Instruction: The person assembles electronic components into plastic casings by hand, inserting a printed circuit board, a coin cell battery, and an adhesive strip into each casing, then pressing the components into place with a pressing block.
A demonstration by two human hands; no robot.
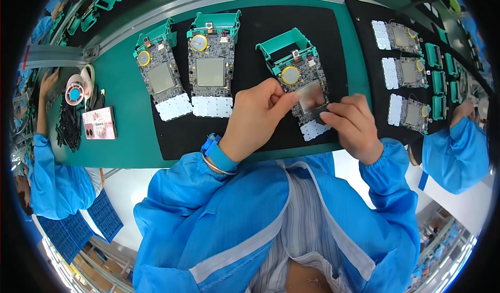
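A circuit board lies tilted on the black mat before me. A green plastic frame is at its far end, with a yellow-rimmed coin cell just below. A shiny square metal plate covers its middle, and a white keypad sheet its near end. My left hand is closed at the board's left edge, its thumb and forefinger beside the plate. My right hand pinches a small dark pad over the plate's lower right corner. Whether the pad touches the board is hidden by the fingers.
Two similar boards lie left on the mat. Farther left are a phone, a small fan and a heap of black strips. Boards and green frames fill the right mat. Co-workers' sleeves show at both sides.
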